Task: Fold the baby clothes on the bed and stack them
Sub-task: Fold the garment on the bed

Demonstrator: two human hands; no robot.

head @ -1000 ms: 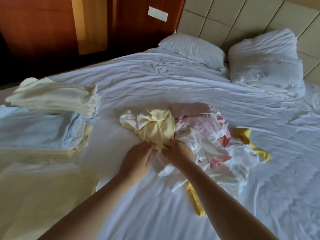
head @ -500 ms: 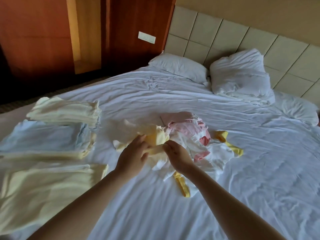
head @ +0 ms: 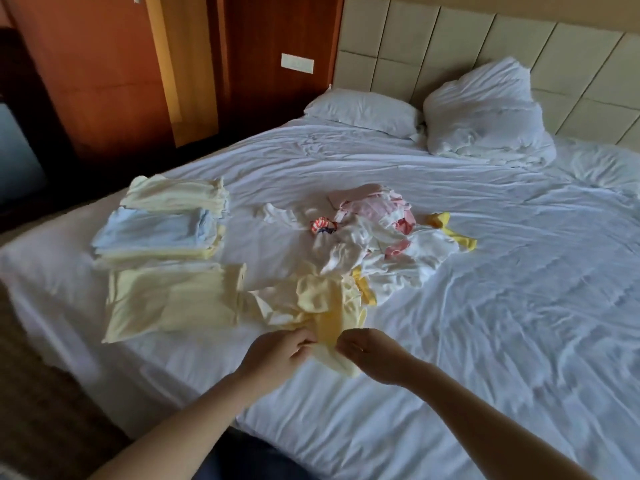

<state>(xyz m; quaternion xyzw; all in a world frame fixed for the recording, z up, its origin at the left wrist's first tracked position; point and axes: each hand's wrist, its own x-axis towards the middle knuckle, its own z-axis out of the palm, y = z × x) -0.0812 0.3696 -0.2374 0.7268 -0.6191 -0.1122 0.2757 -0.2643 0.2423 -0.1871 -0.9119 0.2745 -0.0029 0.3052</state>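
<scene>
Folded stacks (head: 156,233) set on bed (head: 519,323). Yellow garment (head: 322,303) pinched by left hand (head: 277,355) and right hand (head: 375,358), not yet folded. Loose pile (head: 377,247) left.

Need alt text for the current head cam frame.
The left hand and right hand pinch a pale yellow baby garment on a white bed. Behind it lies a loose pile of white, pink and yellow clothes; folded stacks in cream and light blue sit to the left, two pillows by the headboard.

head view | faces forward-down | close over bed (head: 485,323) | edges seemingly warped
</scene>
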